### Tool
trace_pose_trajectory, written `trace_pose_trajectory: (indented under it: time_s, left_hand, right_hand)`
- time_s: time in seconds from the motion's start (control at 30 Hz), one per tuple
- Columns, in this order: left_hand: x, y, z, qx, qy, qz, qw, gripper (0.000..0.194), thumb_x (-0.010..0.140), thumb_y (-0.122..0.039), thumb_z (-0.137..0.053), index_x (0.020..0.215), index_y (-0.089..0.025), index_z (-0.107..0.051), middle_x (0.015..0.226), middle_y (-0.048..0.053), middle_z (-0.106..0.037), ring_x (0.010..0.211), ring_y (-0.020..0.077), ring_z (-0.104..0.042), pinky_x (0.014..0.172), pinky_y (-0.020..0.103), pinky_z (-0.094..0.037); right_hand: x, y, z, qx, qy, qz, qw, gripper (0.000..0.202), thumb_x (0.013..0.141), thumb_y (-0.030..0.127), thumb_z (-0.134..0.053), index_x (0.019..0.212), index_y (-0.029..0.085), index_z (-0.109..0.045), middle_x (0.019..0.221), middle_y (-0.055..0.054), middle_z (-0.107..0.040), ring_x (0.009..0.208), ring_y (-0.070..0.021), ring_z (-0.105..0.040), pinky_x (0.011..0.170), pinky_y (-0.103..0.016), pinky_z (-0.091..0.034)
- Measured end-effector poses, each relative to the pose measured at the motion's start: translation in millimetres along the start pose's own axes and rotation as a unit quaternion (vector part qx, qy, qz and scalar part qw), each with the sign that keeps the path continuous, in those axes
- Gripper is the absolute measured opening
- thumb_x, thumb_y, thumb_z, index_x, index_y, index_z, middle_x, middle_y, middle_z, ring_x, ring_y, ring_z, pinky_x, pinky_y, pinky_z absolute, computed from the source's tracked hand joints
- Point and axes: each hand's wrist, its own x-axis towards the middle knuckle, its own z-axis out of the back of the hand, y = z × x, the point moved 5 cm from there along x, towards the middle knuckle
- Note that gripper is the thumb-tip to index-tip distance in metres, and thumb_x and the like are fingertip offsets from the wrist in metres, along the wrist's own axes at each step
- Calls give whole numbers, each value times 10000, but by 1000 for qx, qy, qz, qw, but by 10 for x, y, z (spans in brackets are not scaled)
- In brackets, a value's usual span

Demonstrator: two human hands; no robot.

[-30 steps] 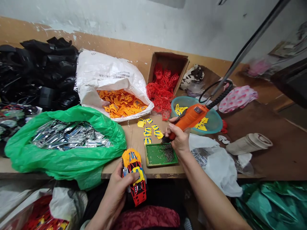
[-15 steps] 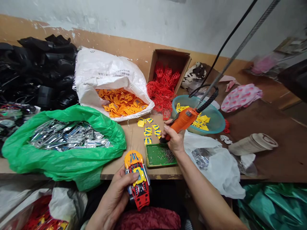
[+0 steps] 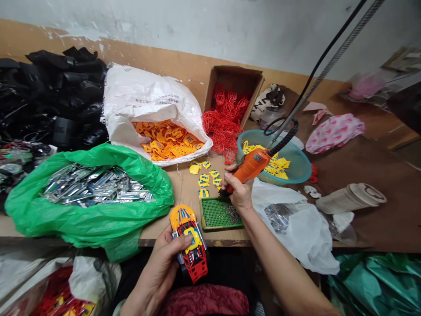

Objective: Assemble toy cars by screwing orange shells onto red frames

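A toy car [image 3: 194, 259] with an orange hood, yellow roof and red frame is gripped in my left hand [image 3: 166, 256], the thumb lying on its yellow roof. My right hand [image 3: 240, 191] is wrapped round an orange electric screwdriver [image 3: 251, 164], which hangs from a spring and a black cable. The tool's lower end points down at a green perforated tray [image 3: 210, 213] holding small screws [image 3: 233, 214]; its tip is hidden. Several yellow panels [image 3: 204, 180] lie on the table behind the tray.
Left of the toy car is a green bag [image 3: 158, 188] of chromed parts. Behind stand a white sack [image 3: 148, 92] of orange parts and a cardboard box [image 3: 255, 83] with red frames. A teal bowl [image 3: 301, 171] of yellow parts and a white plastic bag [image 3: 309, 237] are on the right.
The toy car's rear end has swung slightly up and to the right in my left hand. The electric screwdriver stays almost in place over the tray; the whole view shifts a little.
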Motion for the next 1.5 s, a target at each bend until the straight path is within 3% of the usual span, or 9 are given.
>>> trace_pose_trajectory:
  time_s: [0.33, 0.5, 0.67, 0.93, 1.5]
  left_hand:
    - [47, -12, 16, 1, -11, -7, 1000, 488, 572, -220, -907, 1010, -129, -715, 751, 67, -778, 603, 214, -719, 622, 323, -605]
    - [96, -34, 0, 1, -9, -12, 1000, 535, 568, -226, -909, 1053, -132, -703, 747, 59, -771, 582, 208, -710, 594, 308, -590]
    - [147, -24, -39, -1, -11, -28, 1000, 533, 553, -209, -906, 1036, -136, -693, 765, 50, -769, 616, 218, -720, 616, 315, -597]
    - [173, 29, -27, 4, -12, -35, 999, 524, 563, -200, -893, 1041, -117, -695, 751, 58, -776, 606, 206, -710, 616, 315, -601]
    - [174, 32, -25, -3, -23, -33, 999, 496, 557, -177, -893, 1007, -114, -694, 747, 64, -784, 598, 193, -705, 601, 313, -610]
  right_hand:
    - [-7, 12, 9, 1, -1, 1, 1000, 243, 736, 289, -753, 908, 195, -608, 510, 90, -572, 391, -110, -542, 415, -241, -463]
    - [13, 241, 9, 23, -8, 39, 999, 216, 752, 268, -732, 918, 199, -614, 508, 91, -552, 392, -105, -518, 438, -251, -460]
    - [-86, 384, 5, 23, 13, 28, 999, 204, 759, 276, -730, 914, 207, -617, 517, 91, -549, 395, -106, -518, 447, -257, -468]
    - [-275, 262, 107, 28, 19, 10, 999, 206, 767, 253, -729, 921, 203, -602, 514, 95, -565, 395, -101, -531, 457, -246, -475]
    - [-264, 87, 175, 13, 10, 8, 1000, 211, 780, 264, -738, 938, 200, -612, 522, 95, -565, 410, -106, -545, 447, -240, -465]
